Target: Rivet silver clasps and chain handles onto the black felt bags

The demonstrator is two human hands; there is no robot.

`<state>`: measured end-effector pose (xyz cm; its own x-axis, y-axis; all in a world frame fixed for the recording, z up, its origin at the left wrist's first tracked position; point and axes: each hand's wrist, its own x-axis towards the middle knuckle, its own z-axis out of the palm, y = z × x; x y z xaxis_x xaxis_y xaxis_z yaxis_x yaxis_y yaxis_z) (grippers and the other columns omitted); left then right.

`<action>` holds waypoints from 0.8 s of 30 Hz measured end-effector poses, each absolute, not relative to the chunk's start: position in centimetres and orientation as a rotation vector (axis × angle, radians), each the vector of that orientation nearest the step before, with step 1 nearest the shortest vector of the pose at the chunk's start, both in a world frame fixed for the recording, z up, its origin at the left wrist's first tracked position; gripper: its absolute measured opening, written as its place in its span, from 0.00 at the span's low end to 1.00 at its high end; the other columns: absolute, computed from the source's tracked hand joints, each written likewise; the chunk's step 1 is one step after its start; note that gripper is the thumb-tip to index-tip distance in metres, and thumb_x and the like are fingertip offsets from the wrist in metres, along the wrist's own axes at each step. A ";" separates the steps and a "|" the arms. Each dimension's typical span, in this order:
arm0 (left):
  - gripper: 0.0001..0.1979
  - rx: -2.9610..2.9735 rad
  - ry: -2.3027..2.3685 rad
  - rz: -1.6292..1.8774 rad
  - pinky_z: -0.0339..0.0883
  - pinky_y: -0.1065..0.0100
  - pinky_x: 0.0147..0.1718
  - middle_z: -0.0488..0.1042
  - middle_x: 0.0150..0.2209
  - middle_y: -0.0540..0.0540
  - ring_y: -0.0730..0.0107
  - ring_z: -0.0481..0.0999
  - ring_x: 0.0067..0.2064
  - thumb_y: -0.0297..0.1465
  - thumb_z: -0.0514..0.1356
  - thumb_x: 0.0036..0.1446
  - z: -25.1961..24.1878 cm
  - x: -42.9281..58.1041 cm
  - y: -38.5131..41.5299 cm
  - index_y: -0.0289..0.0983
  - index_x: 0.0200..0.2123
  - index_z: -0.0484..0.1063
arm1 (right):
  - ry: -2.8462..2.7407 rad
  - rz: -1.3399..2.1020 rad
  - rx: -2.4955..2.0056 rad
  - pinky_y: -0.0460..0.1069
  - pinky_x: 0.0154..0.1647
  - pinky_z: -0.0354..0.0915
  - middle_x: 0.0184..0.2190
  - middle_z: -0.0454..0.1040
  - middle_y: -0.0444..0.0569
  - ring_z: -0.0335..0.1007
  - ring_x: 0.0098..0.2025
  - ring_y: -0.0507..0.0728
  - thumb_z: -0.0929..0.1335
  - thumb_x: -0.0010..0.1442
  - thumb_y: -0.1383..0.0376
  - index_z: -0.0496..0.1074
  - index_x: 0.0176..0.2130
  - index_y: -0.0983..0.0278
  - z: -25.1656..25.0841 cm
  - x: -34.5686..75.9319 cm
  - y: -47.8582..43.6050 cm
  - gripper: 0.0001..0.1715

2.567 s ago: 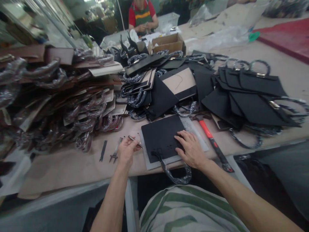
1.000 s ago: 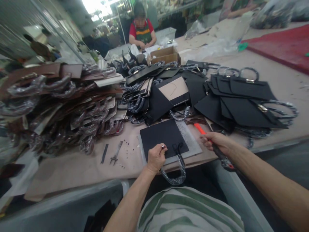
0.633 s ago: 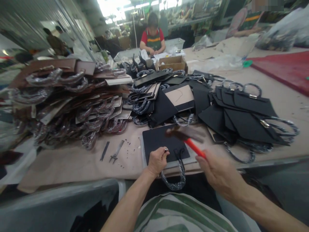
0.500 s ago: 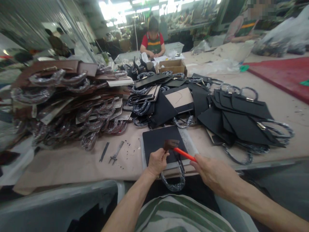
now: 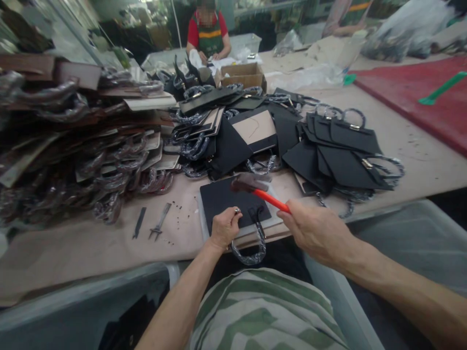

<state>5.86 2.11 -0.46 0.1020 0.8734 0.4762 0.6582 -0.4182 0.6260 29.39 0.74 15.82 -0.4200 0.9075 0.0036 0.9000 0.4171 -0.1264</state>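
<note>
My right hand [image 5: 310, 231] is closed round the orange handle of a hammer [image 5: 248, 183], whose dark head is raised above the work. Below it, my left hand [image 5: 224, 227] pinches a small upright metal punch [image 5: 237, 211], with only its shiny top showing. The punch stands over a flat black bag panel [image 5: 219, 197], though its lower end is hidden by my fingers. A plastic-wrapped handle [image 5: 250, 260] is at the panel's near edge and hangs over the table edge. Under the panel lies a pale slab [image 5: 202, 218].
Brown bag panels [image 5: 120, 160] are piled on the left, black ones [image 5: 350, 165] on the right. A dark flat tool [image 5: 139, 223] and a metal pronged tool [image 5: 159, 222] lie beside tiny scattered bits. Grey bins [image 5: 91, 296] stand below the table edge. Someone sits opposite.
The hammer has risen away from my left hand, and the punch top now shows. The view has tilted down and shifted to the right.
</note>
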 end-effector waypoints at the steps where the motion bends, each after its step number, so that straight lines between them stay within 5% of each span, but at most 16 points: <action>1: 0.07 2.124 1.520 1.222 0.72 0.71 0.37 0.81 0.33 0.45 0.68 0.81 0.35 0.29 0.56 0.65 -0.5 5.9 2.1 0.38 0.37 0.75 | -2.559 0.152 -1.641 0.51 0.25 0.43 0.22 0.69 0.49 0.60 0.20 0.54 0.54 0.73 0.55 0.67 0.37 0.62 16.0 29.2 0.7 0.22; 9: 0.08 2.121 1.544 1.200 0.71 0.71 0.36 0.80 0.33 0.45 0.69 0.80 0.33 0.30 0.56 0.65 -0.2 5.8 2.1 0.37 0.35 0.75 | -2.496 0.541 -1.832 0.50 0.25 0.45 0.23 0.70 0.48 0.61 0.23 0.54 0.58 0.71 0.56 0.66 0.35 0.62 14.1 30.5 1.2 0.17; 14: 0.09 2.052 1.537 1.186 0.72 0.70 0.37 0.80 0.32 0.46 0.69 0.79 0.33 0.32 0.57 0.65 0.5 5.8 2.2 0.38 0.34 0.76 | -1.944 1.192 -1.870 0.47 0.21 0.52 0.19 0.64 0.43 0.58 0.19 0.52 0.55 0.70 0.54 0.62 0.30 0.60 10.5 33.6 4.1 0.21; 17: 0.08 1.992 1.495 1.151 0.72 0.70 0.38 0.81 0.32 0.47 0.69 0.80 0.33 0.32 0.58 0.64 1.0 5.5 2.3 0.39 0.34 0.77 | -1.914 1.012 -2.079 0.49 0.24 0.60 0.22 0.69 0.48 0.64 0.22 0.54 0.57 0.70 0.57 0.67 0.32 0.62 7.2 34.9 5.7 0.20; 20: 0.07 1.959 1.470 1.097 0.73 0.69 0.39 0.82 0.34 0.47 0.68 0.80 0.35 0.31 0.59 0.63 1.5 5.3 2.5 0.39 0.35 0.78 | -1.988 0.687 -2.142 0.56 0.38 0.65 0.35 0.75 0.63 0.70 0.36 0.63 0.60 0.68 0.60 0.71 0.41 0.68 5.0 34.6 6.3 0.16; 24: 0.07 1.940 1.481 1.083 0.74 0.68 0.40 0.82 0.35 0.46 0.68 0.81 0.36 0.30 0.59 0.62 2.1 5.3 2.5 0.39 0.35 0.78 | -2.207 0.363 -1.749 0.60 0.51 0.62 0.50 0.71 0.67 0.67 0.51 0.67 0.61 0.67 0.65 0.70 0.53 0.72 4.1 31.7 5.2 0.19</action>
